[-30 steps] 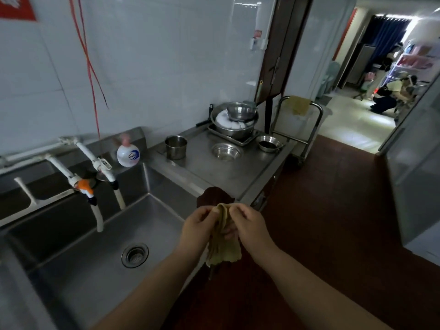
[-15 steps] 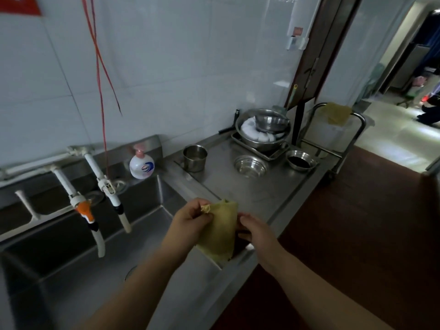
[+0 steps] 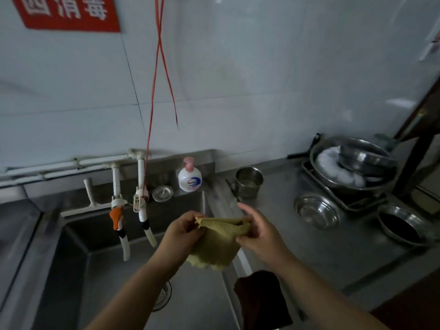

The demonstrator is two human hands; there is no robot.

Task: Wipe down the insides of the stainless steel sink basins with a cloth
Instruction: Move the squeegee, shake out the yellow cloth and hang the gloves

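Note:
A yellow cloth [image 3: 217, 244] hangs spread between both hands above the right rim of the stainless steel sink basin [image 3: 100, 270]. My left hand [image 3: 182, 231] pinches its upper left corner. My right hand [image 3: 259, 234] pinches the cloth's right edge between thumb and fingers, with the index finger raised. The basin's drain [image 3: 164, 296] shows partly under my left forearm. A second basin [image 3: 14, 234] lies at the far left, mostly out of view.
Two white taps [image 3: 142, 210] hang over the basin's back wall. A soap bottle [image 3: 189, 176] and a drain cover [image 3: 162, 193] stand on the back ledge. A dark cloth [image 3: 262, 298] drapes over the front rim. The counter at right holds a steel cup [image 3: 249, 182] and bowls [image 3: 316, 210].
My view has turned left and closer to the sink. Both hands have spread the cloth wider between them, over the basin's right rim.

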